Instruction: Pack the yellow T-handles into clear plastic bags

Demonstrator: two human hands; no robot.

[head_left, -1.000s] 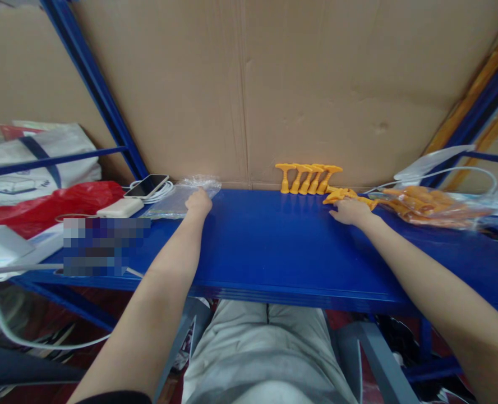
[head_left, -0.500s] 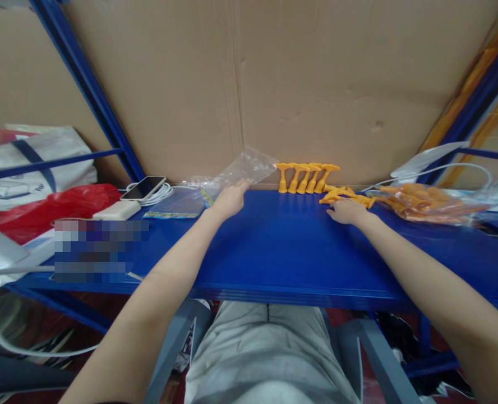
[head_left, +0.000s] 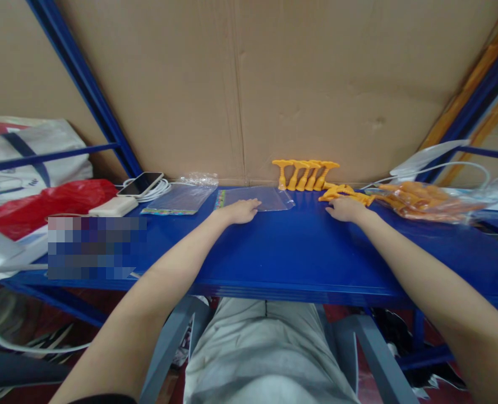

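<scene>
The left hand (head_left: 241, 211) lies outstretched, fairly flat, on a clear bag (head_left: 273, 198), apparently settling it; lifting would call for an edge pinch. The right hand (head_left: 345, 209) touches loose orange pieces (head_left: 335, 191), its grip too hidden to tell. Half a second ago the bag was raised; now it rests on the blue table (head_left: 282, 252).

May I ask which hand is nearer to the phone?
Left: the left hand rests on a clear bag right of the phone; the right hand, at the loose yellow pieces, is farther right.
</scene>
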